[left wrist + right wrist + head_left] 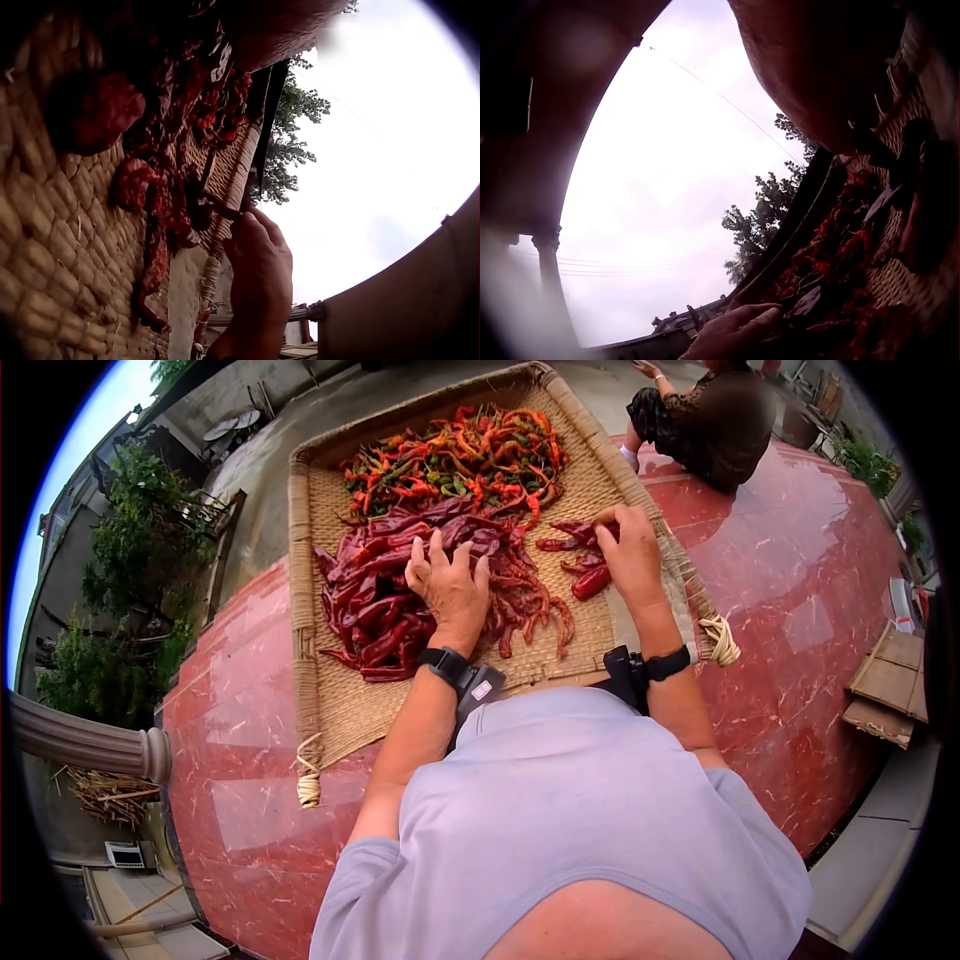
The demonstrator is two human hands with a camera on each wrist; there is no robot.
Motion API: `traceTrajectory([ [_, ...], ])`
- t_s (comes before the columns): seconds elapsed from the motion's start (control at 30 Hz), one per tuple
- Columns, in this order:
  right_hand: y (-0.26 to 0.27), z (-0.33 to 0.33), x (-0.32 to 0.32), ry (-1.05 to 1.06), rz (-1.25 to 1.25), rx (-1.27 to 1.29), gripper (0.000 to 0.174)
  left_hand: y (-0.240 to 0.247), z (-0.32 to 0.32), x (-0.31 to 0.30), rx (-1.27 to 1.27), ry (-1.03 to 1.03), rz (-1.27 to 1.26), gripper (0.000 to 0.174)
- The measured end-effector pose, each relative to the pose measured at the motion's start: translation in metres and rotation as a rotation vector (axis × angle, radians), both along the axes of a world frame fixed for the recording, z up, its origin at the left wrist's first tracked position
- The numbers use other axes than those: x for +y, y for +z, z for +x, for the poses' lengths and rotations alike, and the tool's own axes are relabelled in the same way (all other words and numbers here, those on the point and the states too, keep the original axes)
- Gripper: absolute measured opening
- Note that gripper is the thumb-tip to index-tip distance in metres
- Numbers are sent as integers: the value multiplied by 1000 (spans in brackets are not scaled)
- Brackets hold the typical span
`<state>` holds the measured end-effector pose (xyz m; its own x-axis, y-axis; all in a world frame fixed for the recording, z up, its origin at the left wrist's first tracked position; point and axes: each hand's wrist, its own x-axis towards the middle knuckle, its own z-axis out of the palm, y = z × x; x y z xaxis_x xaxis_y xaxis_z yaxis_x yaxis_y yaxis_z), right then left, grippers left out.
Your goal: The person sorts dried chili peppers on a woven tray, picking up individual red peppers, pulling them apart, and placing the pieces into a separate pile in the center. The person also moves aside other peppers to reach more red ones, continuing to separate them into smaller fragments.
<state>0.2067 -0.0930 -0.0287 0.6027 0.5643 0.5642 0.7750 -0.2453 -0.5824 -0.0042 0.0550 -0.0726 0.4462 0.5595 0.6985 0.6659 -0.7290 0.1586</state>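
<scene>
My left hand (452,588) rests over a heap of dark red dried peppers (375,630) on the woven tray (590,622), its fingers spread and slightly bent. To the right, my right hand (632,555) pinches the end of a dark red pepper (578,532) between thumb and fingers; the left wrist view shows that hand (259,277) at the pepper's dark stem end. More dark peppers (592,582) lie just below it. In the right wrist view the left hand (739,330) is beside the peppers, its fingertips partly hidden.
Smaller orange, red and green peppers (470,455) cover the tray's far part. A tied corner (720,640) juts out at the tray's right. Beyond, a seated person (715,425) is on the red floor (790,610). A column (90,740) stands at the left.
</scene>
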Motion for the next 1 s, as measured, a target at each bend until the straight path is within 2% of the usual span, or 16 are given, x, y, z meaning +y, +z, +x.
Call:
traceTrajectory([
  [0.07,-10,5,-6,-52,-307,-11,23,-7,1,2,85,28,-39,44],
  [0.1,-10,6,-7,-34,-341,57,24,-8,2,3,150,64,-42,48],
  [0.2,-14,2,-7,-40,-171,-64,23,-12,2,5,180,93,-19,49],
  [0.3,-7,-4,-3,5,-128,-8,23,-7,1,2,108,85,-8,44],
  [0.4,-4,-11,1,40,-35,-119,24,10,1,-5,-131,-34,-51,35],
  [0.43,-1,-17,3,162,-4,19,25,20,1,-11,-213,-46,68,25],
  [0.5,10,-33,9,402,57,299,28,14,3,-7,-371,-269,-55,23],
  [0.53,16,-43,10,468,71,332,32,16,3,-6,-451,-381,-115,23],
  [0.6,25,-57,11,602,99,393,39,21,6,-12,-444,-509,-116,23],
  [0.63,21,-56,13,663,50,365,49,24,6,-16,-439,-554,-157,23],
  [0.7,7,-49,20,632,44,378,51,26,6,-16,-430,-611,-150,23],
  [0.77,-9,-46,28,538,124,421,51,27,4,-20,-445,-663,-286,25],
  [0.87,-9,-38,25,523,133,193,41,21,7,-23,-509,-723,-436,28],
  [0.97,-3,-35,18,752,-86,767,32,14,8,-20,-544,-662,-464,29],
  [1.0,-3,-34,18,660,-24,645,31,15,8,-19,-548,-624,-456,29],
])
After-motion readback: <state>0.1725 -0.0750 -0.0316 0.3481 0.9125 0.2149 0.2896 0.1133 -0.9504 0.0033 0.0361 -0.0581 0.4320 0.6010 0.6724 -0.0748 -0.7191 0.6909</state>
